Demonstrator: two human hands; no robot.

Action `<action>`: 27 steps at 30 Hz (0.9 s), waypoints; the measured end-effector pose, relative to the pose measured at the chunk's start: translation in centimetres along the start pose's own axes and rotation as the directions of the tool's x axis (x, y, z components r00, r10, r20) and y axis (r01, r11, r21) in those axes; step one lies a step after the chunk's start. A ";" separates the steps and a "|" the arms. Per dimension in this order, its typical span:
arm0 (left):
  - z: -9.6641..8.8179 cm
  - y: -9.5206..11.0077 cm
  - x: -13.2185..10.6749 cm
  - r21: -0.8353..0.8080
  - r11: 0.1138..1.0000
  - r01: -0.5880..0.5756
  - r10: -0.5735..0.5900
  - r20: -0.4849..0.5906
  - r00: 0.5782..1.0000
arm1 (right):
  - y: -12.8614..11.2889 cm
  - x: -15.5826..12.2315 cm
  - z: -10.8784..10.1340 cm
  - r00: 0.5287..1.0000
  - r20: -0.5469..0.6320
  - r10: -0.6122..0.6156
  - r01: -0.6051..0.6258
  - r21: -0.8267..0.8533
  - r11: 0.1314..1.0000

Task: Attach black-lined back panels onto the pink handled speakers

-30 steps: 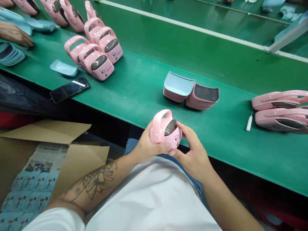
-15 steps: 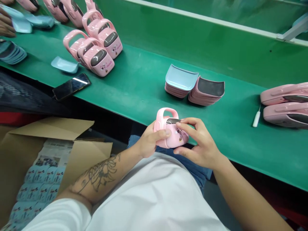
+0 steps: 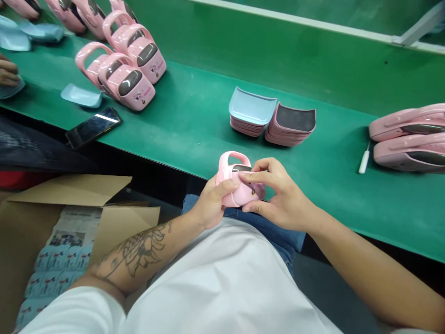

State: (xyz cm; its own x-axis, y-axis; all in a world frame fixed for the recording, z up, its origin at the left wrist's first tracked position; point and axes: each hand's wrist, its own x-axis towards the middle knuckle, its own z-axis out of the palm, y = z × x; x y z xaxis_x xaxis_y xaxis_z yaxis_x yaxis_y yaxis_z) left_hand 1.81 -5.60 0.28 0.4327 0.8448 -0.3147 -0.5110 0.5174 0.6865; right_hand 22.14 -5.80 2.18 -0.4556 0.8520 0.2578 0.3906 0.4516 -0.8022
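Observation:
In front of my lap, near the bench edge, is a pink plastic case (image 3: pixel 236 197) with a loop handle on top, a dark smoky panel and a small printed picture on its front. My left hand (image 3: pixel 215 197) is closed around its left side, thumb across the front. My right hand (image 3: pixel 278 192) has its fingers on the front by the dark panel and its thumb at the lower edge. Those fingers partly cover the print.
Stacked curved pink panels (image 3: pixel 290 134) stand beyond my hands, beside a stack topped by a blue panel (image 3: pixel 252 106). More pink cases (image 3: pixel 137 88), a phone (image 3: pixel 93 127) and a co-worker's hand (image 3: pixel 9 72) are left. A white-handled tool (image 3: pixel 364 162) lies right; an open carton (image 3: pixel 128 227) is lower left.
My right hand's fingers have slid left across the case front, and its thumb now meets the lower edge. The co-worker's hand has come down onto the blue pieces. The view has shifted slightly.

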 end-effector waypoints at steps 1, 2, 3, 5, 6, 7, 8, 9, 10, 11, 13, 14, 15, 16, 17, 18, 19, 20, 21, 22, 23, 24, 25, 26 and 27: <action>0.0 0.1 0.0 0.005 1.000 0.004 -0.004 -0.014 1.000 | 0.1 0.1 0.0 1.000 -0.009 -0.014 0.014 -0.009 1.000; -0.1 0.3 0.1 0.016 1.000 0.015 -0.014 -0.015 1.000 | 0.1 0.2 0.1 1.000 -0.020 -0.022 0.021 -0.028 0.999; -0.2 0.5 0.1 0.030 0.999 0.029 -0.029 0.004 1.000 | 0.1 0.3 0.0 0.999 -0.029 -0.026 0.024 -0.055 0.998; -0.4 1.0 0.2 0.058 0.996 0.066 -0.071 0.088 0.994 | 0.1 0.2 -0.1 0.999 -0.037 -0.036 0.032 -0.118 0.992; -0.5 1.3 0.2 0.070 0.994 0.082 -0.091 0.136 0.987 | 0.0 0.1 -0.2 0.998 -0.035 -0.051 0.045 -0.153 0.987; -0.5 1.5 0.3 0.079 0.993 0.086 -0.099 0.172 0.980 | 0.0 -0.1 -0.4 0.997 -0.025 -0.073 0.067 -0.187 0.980; -0.5 1.6 0.3 0.087 0.993 0.077 -0.093 0.193 0.977 | -0.1 -0.3 -0.5 0.995 -0.016 -0.097 0.091 -0.222 0.971; -0.4 1.8 0.3 0.097 0.993 0.061 -0.080 0.201 0.976 | -0.1 -0.5 -0.6 0.993 -0.012 -0.121 0.114 -0.258 0.959; -0.4 1.8 0.3 0.112 0.993 0.037 -0.059 0.195 0.979 | -0.2 -0.8 -0.7 0.990 -0.016 -0.143 0.132 -0.295 0.946; -0.3 1.8 0.3 0.129 0.992 0.008 -0.032 0.183 0.983 | -0.2 -1.1 -0.8 0.987 -0.021 -0.158 0.142 -0.327 0.934; -0.2 1.8 0.2 0.164 0.986 -0.041 0.017 0.146 0.989 | -0.2 -1.7 -0.7 0.985 -0.037 -0.171 0.145 -0.370 0.918; -0.1 1.7 0.2 0.174 0.983 -0.052 0.031 0.126 0.992 | -0.2 -1.9 -0.6 0.984 -0.044 -0.174 0.145 -0.380 0.913; -0.2 1.6 0.2 0.175 0.983 -0.057 0.039 0.107 0.993 | -0.2 -2.1 -0.5 0.983 -0.048 -0.179 0.147 -0.386 0.911; -0.2 1.4 0.1 0.169 0.984 -0.059 0.045 0.088 0.995 | -0.2 -2.2 -0.4 0.982 -0.051 -0.182 0.149 -0.387 0.910; -0.2 1.3 0.1 0.158 0.986 -0.056 0.044 0.074 0.996 | -0.1 -2.2 -0.4 0.981 -0.055 -0.185 0.150 -0.386 0.910; -0.3 1.2 0.0 0.147 0.988 -0.049 0.040 0.064 0.997 | -0.1 -2.2 -0.4 0.981 -0.059 -0.183 0.147 -0.381 0.913; -0.3 1.1 0.0 0.135 0.990 -0.036 0.028 0.061 0.998 | -0.1 -2.1 -0.4 0.983 -0.056 -0.175 0.142 -0.371 0.918; -0.2 1.0 0.0 0.122 0.992 -0.017 0.009 0.063 0.998 | 0.0 -2.0 -0.5 0.985 -0.050 -0.163 0.135 -0.353 0.926; -0.2 0.9 0.0 0.105 0.994 0.010 -0.017 0.072 0.997 | 0.0 -1.9 -0.6 0.988 -0.043 -0.146 0.124 -0.327 0.937; 0.0 0.8 0.0 0.086 0.995 0.042 -0.049 0.088 0.995 | 0.1 -1.7 -0.7 0.991 -0.033 -0.127 0.112 -0.295 0.949; 0.1 0.7 0.0 0.064 0.995 0.073 -0.079 0.103 0.992 | 0.1 -1.6 -0.8 0.994 -0.019 -0.108 0.099 -0.261 0.960; 0.2 0.6 0.1 0.045 0.994 0.099 -0.103 0.110 0.989 | 0.2 -1.6 -0.8 0.996 -0.006 -0.094 0.090 -0.228 0.970; 0.4 0.5 0.2 0.032 0.993 0.118 -0.120 0.106 0.987 | 0.3 -1.5 -0.7 0.997 0.000 -0.082 0.080 -0.200 0.976; 0.5 0.5 0.3 0.025 0.991 0.133 -0.134 0.092 0.987 | 0.4 -1.5 -0.6 0.997 -0.001 -0.071 0.070 -0.182 0.981; 0.6 0.5 0.5 0.021 0.989 0.147 -0.149 0.072 0.986 | 0.4 -1.5 -0.5 0.998 -0.008 -0.061 0.058 -0.172 0.983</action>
State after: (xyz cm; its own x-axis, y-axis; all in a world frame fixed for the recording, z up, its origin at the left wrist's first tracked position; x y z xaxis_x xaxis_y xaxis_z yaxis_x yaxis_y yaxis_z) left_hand 2.20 -5.05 0.84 0.5564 0.7465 -0.3650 -0.4257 0.6333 0.6463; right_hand 23.35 -6.75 1.70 -0.4719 0.8252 0.3104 0.4955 0.5394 -0.6808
